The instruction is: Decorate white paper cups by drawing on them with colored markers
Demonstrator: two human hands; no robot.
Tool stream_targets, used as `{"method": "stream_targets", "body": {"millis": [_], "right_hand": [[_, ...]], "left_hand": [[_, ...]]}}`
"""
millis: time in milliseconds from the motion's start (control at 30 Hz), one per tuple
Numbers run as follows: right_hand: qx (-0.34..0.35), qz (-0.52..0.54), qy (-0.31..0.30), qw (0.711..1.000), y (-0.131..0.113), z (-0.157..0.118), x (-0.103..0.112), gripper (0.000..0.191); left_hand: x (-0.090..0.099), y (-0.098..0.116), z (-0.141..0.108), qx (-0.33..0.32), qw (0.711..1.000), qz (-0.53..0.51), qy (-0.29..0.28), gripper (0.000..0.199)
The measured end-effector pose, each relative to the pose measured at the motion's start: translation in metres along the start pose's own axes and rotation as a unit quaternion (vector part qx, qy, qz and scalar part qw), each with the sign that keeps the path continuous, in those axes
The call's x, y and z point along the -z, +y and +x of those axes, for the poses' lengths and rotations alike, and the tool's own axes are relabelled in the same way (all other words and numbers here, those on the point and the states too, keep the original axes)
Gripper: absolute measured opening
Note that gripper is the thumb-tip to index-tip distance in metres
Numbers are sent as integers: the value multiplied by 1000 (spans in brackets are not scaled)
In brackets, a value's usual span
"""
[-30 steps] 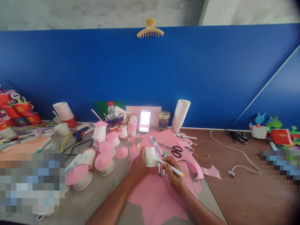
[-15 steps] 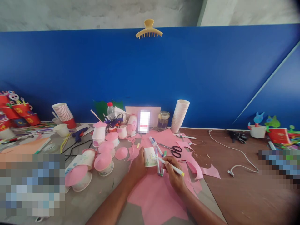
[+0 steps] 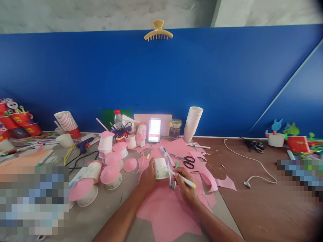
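Apparently, drawing is in hand: over pink paper [image 3: 168, 210], a white cup [image 3: 159, 167] is gripped by the left hand [image 3: 148, 176], a marker [image 3: 189, 183] pinched in the right hand's [image 3: 187, 192] fingers; steady cup support is judged necessary next.

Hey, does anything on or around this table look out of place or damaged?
A yellow claw clip sits at the top edge of the blue partition, perhaps oddly for a craft table. Ragged pink scraps lie strewn around the scissors, likely just offcuts. The visible side of the cup in your left hand looks undamaged.
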State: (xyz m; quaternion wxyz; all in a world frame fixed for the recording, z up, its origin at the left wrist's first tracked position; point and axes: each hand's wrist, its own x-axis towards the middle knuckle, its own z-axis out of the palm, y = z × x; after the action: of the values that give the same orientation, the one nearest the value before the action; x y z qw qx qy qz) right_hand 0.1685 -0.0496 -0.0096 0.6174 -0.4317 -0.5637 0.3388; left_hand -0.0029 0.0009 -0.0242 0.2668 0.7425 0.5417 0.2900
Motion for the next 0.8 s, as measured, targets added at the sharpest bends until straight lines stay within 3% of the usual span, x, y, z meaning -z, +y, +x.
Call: {"method": "stream_targets", "body": {"millis": [333,800], "right_hand": [[7,-14,15,1000,3,1,4,25],[5,-10,26,1000,1,1,4,23]], "left_hand": [[1,1,-1,-2,1000,-10,18,63],[0,0,0,0,1000,27,2,54]]}}
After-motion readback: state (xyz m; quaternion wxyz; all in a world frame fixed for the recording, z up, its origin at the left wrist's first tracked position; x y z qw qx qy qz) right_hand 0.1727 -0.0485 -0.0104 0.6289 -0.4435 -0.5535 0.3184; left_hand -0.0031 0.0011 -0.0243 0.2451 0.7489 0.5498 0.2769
